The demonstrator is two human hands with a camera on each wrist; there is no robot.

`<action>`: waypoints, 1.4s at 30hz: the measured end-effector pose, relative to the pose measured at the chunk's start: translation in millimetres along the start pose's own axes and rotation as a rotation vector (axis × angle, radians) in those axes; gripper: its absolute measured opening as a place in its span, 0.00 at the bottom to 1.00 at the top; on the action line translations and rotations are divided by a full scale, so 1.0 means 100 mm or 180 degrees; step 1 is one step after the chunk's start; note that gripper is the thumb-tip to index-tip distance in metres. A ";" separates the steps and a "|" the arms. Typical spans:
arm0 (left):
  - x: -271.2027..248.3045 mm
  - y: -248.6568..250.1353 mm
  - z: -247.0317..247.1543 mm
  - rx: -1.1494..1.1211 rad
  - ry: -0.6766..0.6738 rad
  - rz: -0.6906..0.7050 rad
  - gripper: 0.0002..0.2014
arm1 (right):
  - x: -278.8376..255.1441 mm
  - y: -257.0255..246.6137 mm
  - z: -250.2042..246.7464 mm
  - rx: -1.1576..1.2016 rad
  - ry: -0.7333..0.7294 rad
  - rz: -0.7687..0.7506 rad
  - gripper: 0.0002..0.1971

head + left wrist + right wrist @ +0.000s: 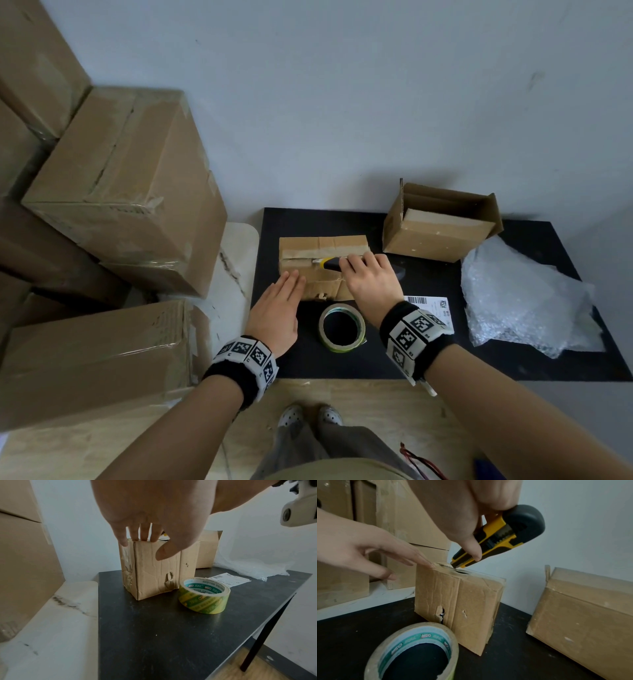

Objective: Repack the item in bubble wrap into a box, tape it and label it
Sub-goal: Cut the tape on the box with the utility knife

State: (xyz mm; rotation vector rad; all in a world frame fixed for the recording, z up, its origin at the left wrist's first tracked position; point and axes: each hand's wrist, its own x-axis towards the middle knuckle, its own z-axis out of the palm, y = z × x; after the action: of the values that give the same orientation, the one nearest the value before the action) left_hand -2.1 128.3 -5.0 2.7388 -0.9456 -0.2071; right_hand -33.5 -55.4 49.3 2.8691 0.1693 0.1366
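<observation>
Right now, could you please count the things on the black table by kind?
Boxes: 2, a shut box and an open box
Tape roll: 1
Label: 1
Bubble wrap: 1
Knife: 1, in the right hand
Total: 6

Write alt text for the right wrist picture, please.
A right hand grips a yellow-and-black utility knife, its tip at the taped top seam of a small worn cardboard box, which the left hand steadies with straight fingers. A tape roll lies in front.
</observation>
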 end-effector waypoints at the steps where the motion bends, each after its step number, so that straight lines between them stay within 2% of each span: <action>1: 0.00 0.00 0.00 -0.0003 -0.0006 -0.0008 0.34 | -0.02 0.02 0.00 -0.0004 -0.0044 0.0020 0.22; 6: 0.00 0.00 0.03 -0.0066 0.0064 0.0026 0.34 | -0.14 0.24 0.03 -0.0076 -0.0142 0.0196 0.23; 14: 0.04 -0.03 0.05 0.0224 0.0029 0.0079 0.33 | -0.33 0.60 0.02 -0.0057 -0.0291 0.0551 0.22; 18: 0.09 -0.04 0.02 0.0336 0.0219 0.0201 0.29 | -0.42 0.67 0.00 0.0156 -0.0610 0.0625 0.21; 22: 0.13 -0.02 -0.03 0.0422 0.0323 0.0232 0.24 | -0.52 0.77 0.02 0.0237 -0.0714 0.0805 0.21; 25: 0.17 0.01 -0.04 0.0488 0.0340 0.0178 0.18 | -0.63 0.93 0.13 0.0542 -0.0891 0.1040 0.26; 27: 0.24 0.07 -0.08 0.0576 0.0373 0.0148 0.11 | -0.69 1.01 0.20 0.0904 -0.0778 0.1268 0.26; 29: 0.34 0.12 -0.13 0.0635 0.0410 0.0128 0.09 | -0.69 1.03 0.23 0.1459 -0.0547 0.1544 0.22; 31: 0.44 0.17 -0.16 0.0638 0.0497 0.0191 0.09 | -0.64 1.02 0.22 0.1956 -0.0413 0.1777 0.21; 34: 0.56 0.21 -0.17 0.0557 0.0547 0.0482 0.13 | -0.51 1.03 0.21 0.2561 -0.0492 0.2076 0.25; 37: 0.66 0.23 -0.18 0.0493 0.0174 0.0683 0.22 | -0.41 1.05 0.23 0.2967 -0.0708 0.2071 0.23; 39: 0.72 0.23 -0.18 0.0492 -0.0124 0.0665 0.26 | -0.36 1.06 0.24 0.3163 -0.0875 0.2067 0.22; 42: 0.74 0.22 -0.13 0.0482 -0.0245 0.0602 0.27 | -0.32 1.08 0.26 0.3281 -0.0947 0.2126 0.22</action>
State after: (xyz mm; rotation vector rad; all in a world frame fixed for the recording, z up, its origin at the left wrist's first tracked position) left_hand 45.7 67.8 9.3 2.7700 -1.2826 -0.2160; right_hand -51.7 -170.0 51.0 3.7421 -1.0861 -0.3653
